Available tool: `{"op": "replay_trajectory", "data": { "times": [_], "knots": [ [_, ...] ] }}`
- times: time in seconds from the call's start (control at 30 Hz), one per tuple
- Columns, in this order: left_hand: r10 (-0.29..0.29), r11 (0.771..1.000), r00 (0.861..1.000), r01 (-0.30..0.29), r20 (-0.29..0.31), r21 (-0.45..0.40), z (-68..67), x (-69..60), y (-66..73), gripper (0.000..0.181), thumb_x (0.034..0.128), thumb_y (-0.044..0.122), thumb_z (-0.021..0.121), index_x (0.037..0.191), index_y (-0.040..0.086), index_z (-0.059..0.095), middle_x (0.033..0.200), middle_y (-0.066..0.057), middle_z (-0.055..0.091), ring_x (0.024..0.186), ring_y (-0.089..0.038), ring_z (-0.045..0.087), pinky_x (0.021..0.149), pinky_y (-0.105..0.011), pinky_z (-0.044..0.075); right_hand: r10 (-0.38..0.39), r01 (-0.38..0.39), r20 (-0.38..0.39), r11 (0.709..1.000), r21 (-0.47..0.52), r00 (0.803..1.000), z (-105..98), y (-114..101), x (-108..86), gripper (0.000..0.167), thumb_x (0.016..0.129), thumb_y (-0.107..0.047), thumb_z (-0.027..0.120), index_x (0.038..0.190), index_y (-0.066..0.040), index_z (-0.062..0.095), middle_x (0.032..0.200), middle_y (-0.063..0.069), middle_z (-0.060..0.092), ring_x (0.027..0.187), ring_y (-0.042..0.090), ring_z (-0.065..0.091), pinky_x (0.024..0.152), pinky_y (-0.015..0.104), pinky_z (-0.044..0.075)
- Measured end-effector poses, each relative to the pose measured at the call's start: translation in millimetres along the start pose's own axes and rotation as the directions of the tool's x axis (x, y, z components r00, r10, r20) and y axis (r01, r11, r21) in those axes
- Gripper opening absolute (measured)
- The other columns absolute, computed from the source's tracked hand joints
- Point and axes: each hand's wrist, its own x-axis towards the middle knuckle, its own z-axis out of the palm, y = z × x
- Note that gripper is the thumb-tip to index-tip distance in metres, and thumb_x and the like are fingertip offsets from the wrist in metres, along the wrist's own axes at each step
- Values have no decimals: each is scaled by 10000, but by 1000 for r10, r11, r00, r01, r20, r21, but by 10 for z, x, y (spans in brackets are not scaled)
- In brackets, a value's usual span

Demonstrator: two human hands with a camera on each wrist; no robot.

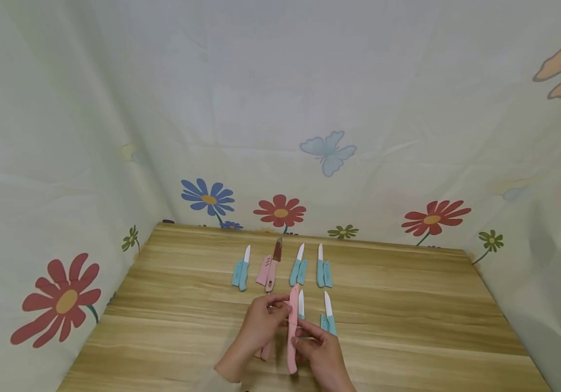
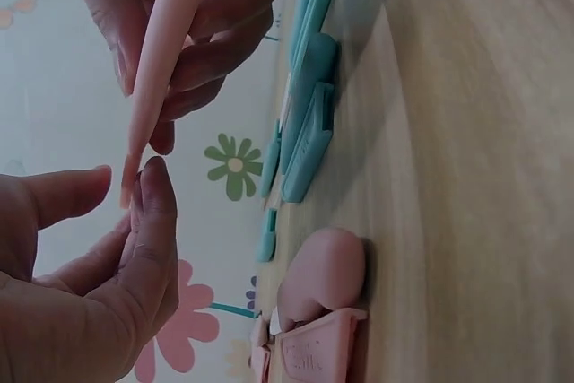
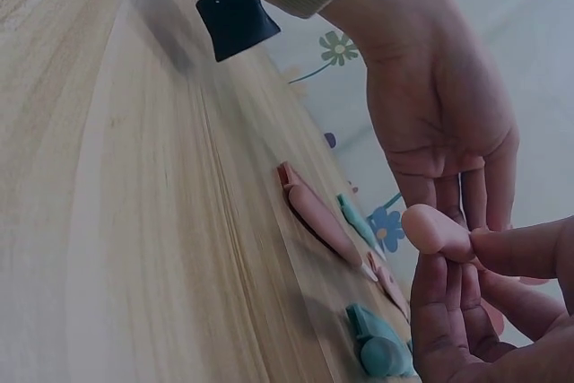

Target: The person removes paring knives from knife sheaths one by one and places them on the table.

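Observation:
A pink paring knife [image 1: 292, 348] stands upright over the table, its blade covered by a pink sheath [image 1: 294, 305]. My right hand [image 1: 324, 351] pinches its handle between thumb and fingers. At the sheath's left edge is my left hand [image 1: 261, 321]; in the left wrist view its fingertips reach the sheath's end, while the thumb stays slightly apart. Behind the held knife, a teal knife with a white blade [image 1: 301, 302] is partly hidden. Under my left forearm another pink knife [image 2: 325, 271] lies with its sheath [image 2: 318, 347], mostly covered in the head view.
Bare knives lie in a back row beside their sheaths: a teal knife [image 1: 244, 272], a pink knife [image 1: 272, 272] and two more teal ones. Another teal knife [image 1: 330, 316] lies right of my hands. Flower-printed cloth [image 1: 373, 179] walls the wooden table [image 1: 408, 316].

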Motion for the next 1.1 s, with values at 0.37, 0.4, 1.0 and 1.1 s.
{"op": "replay_trajectory", "data": {
  "times": [0.37, 0.4, 1.0, 1.1],
  "knots": [
    [-55, 998, 998, 55, -32, -11, 17, 42, 49, 296, 956, 63, 694, 1242, -12, 700, 1011, -114, 681, 857, -148, 726, 732, -274, 636, 10, -10, -7, 1000, -30, 1000, 5, 26, -5, 526, 929, -4, 695, 1422, 99, 544, 1082, 95, 672, 836, 91, 678, 712, 267, 617],
    [-58, 998, 998, 58, -36, -15, 19, 42, 53, 297, 953, 65, 696, 1241, -10, 701, 1011, -114, 681, 857, -147, 723, 736, -281, 638, 8, -8, -10, 999, -42, 1000, 2, 31, -5, 525, 925, -13, 701, 1415, 99, 551, 1081, 95, 674, 837, 91, 674, 711, 257, 611],
    [-51, 998, 997, 50, -57, -25, 29, 30, 72, 284, 949, 91, 719, 1220, 7, 713, 1020, -127, 680, 841, -156, 722, 754, -351, 654, 34, -35, -2, 995, -91, 999, -9, 56, 16, 490, 920, -48, 722, 1354, 127, 579, 1103, 107, 694, 900, 88, 680, 712, 210, 587],
    [-52, 998, 997, 50, -59, -28, 32, 17, 79, 283, 951, 89, 717, 1222, 4, 712, 1028, -135, 681, 849, -159, 721, 764, -360, 655, 36, -36, -4, 995, -91, 999, -7, 61, 13, 488, 918, -51, 725, 1348, 129, 582, 1104, 107, 695, 904, 85, 681, 720, 207, 588]
  ]
}}
